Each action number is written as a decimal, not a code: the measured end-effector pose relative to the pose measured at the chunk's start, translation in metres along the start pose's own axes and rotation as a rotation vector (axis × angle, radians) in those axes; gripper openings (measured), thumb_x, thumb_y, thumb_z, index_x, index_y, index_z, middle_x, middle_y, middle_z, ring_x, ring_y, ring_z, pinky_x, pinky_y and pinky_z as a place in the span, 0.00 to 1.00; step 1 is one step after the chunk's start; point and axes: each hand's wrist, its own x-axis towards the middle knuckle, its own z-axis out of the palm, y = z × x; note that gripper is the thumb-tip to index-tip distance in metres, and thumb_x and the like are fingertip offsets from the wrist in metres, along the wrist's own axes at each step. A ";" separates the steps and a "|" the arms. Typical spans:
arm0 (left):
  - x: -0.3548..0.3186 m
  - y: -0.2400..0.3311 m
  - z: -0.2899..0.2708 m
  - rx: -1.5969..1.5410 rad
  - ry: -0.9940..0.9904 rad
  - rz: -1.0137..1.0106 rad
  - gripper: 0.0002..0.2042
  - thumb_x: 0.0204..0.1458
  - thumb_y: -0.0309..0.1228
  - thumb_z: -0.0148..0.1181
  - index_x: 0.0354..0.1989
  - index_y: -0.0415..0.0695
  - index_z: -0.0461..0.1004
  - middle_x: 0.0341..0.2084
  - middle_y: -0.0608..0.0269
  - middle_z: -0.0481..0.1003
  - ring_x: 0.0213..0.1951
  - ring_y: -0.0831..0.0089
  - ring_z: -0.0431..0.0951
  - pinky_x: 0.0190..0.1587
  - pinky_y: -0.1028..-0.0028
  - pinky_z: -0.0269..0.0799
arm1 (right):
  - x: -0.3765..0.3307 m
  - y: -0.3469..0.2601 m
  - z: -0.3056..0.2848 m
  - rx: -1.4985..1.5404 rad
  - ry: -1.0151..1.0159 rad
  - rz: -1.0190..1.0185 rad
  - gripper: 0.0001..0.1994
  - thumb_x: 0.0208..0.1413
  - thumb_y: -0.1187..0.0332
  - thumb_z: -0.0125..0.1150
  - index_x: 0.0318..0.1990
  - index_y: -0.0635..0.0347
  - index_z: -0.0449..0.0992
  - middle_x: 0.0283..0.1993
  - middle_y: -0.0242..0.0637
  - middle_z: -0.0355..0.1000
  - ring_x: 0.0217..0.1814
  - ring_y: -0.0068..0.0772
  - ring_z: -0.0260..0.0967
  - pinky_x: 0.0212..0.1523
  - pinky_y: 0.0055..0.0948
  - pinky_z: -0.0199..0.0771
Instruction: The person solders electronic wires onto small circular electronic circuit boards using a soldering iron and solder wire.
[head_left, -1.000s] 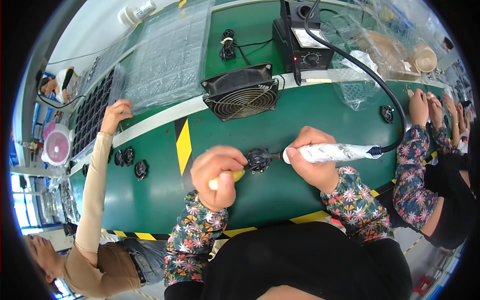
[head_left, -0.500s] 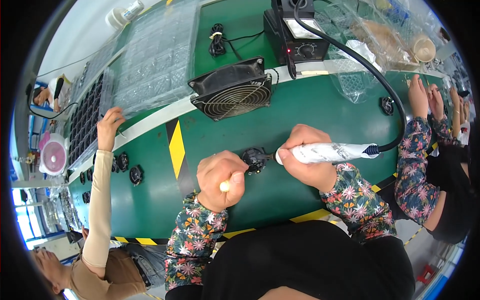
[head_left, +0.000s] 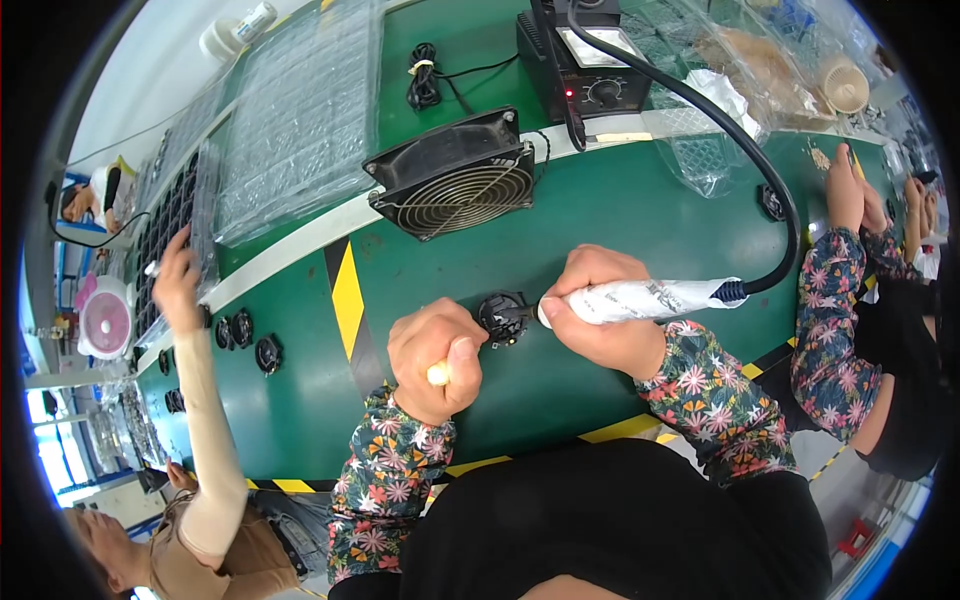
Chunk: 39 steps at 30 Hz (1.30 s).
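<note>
My right hand (head_left: 603,308) is closed round the white-wrapped handle of a soldering iron (head_left: 655,300), whose black cable (head_left: 783,205) loops up to the right. The iron's front end points left at a round black part (head_left: 503,317) on the green bench; whether its tip touches is too small to tell. My left hand (head_left: 436,358) is a fist just left of that part, close against it. From the fist pokes the rounded pale-yellow end of a slim tool (head_left: 438,373); the rest of it is hidden by my fingers.
Beyond the part stands a black fan (head_left: 455,180) with a wire guard. Behind it are a black soldering station (head_left: 590,85) and clear plastic trays (head_left: 300,120). More round black parts (head_left: 268,353) lie left. Co-workers' arms (head_left: 208,420) reach in at both sides.
The co-worker's hand at the left has moved further left over the dark tray. My hands keep their grips beside the black part, and the whole view has shifted slightly.
</note>
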 end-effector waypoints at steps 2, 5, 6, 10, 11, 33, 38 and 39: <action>0.000 -0.001 0.000 0.003 0.000 0.017 0.12 0.50 0.29 0.49 0.16 0.40 0.63 0.14 0.59 0.70 0.13 0.67 0.67 0.16 0.73 0.61 | 0.000 0.001 0.000 -0.015 -0.001 -0.011 0.08 0.41 0.79 0.61 0.21 0.60 0.67 0.19 0.31 0.64 0.19 0.25 0.58 0.19 0.26 0.56; 0.000 -0.001 0.000 -0.002 -0.005 0.017 0.11 0.50 0.29 0.50 0.16 0.40 0.63 0.14 0.59 0.70 0.13 0.67 0.67 0.16 0.73 0.61 | 0.000 0.000 0.001 -0.009 -0.007 0.009 0.08 0.41 0.78 0.61 0.21 0.60 0.67 0.19 0.31 0.64 0.18 0.25 0.58 0.19 0.26 0.56; 0.001 -0.001 0.000 -0.006 0.000 0.014 0.11 0.49 0.28 0.50 0.16 0.40 0.63 0.14 0.59 0.70 0.13 0.67 0.67 0.16 0.73 0.61 | 0.000 0.000 0.001 -0.008 -0.008 0.010 0.08 0.41 0.78 0.61 0.21 0.60 0.67 0.19 0.31 0.64 0.18 0.25 0.58 0.19 0.26 0.56; 0.001 -0.001 -0.001 -0.004 0.000 0.009 0.11 0.49 0.28 0.50 0.16 0.40 0.64 0.14 0.60 0.70 0.13 0.67 0.67 0.16 0.73 0.60 | 0.002 -0.001 0.002 -0.014 -0.016 -0.002 0.08 0.41 0.78 0.61 0.21 0.59 0.67 0.18 0.31 0.64 0.18 0.25 0.58 0.19 0.26 0.56; 0.001 -0.001 -0.001 -0.005 0.000 0.008 0.11 0.49 0.28 0.50 0.16 0.40 0.64 0.14 0.60 0.70 0.13 0.67 0.67 0.16 0.73 0.60 | 0.002 -0.001 0.001 -0.020 -0.017 -0.006 0.08 0.41 0.77 0.62 0.21 0.59 0.67 0.18 0.31 0.64 0.18 0.25 0.58 0.19 0.26 0.57; 0.003 -0.003 0.000 -0.032 0.030 -0.005 0.09 0.47 0.25 0.51 0.16 0.40 0.64 0.13 0.60 0.68 0.13 0.67 0.67 0.16 0.73 0.60 | 0.007 -0.002 0.003 -0.036 -0.052 -0.134 0.11 0.35 0.77 0.63 0.18 0.57 0.63 0.16 0.32 0.62 0.16 0.34 0.59 0.20 0.30 0.56; 0.004 -0.003 0.000 -0.039 0.035 0.002 0.09 0.46 0.25 0.51 0.16 0.40 0.65 0.13 0.60 0.67 0.13 0.68 0.66 0.16 0.73 0.59 | 0.007 -0.004 0.002 -0.057 -0.056 -0.108 0.11 0.35 0.77 0.63 0.18 0.57 0.64 0.16 0.32 0.62 0.17 0.34 0.59 0.19 0.30 0.56; 0.004 -0.003 0.000 -0.037 0.032 -0.002 0.09 0.46 0.25 0.51 0.16 0.40 0.65 0.13 0.60 0.67 0.13 0.68 0.66 0.16 0.73 0.59 | 0.007 -0.005 0.002 -0.059 -0.057 -0.110 0.11 0.35 0.77 0.63 0.18 0.57 0.64 0.16 0.32 0.62 0.17 0.34 0.59 0.19 0.30 0.56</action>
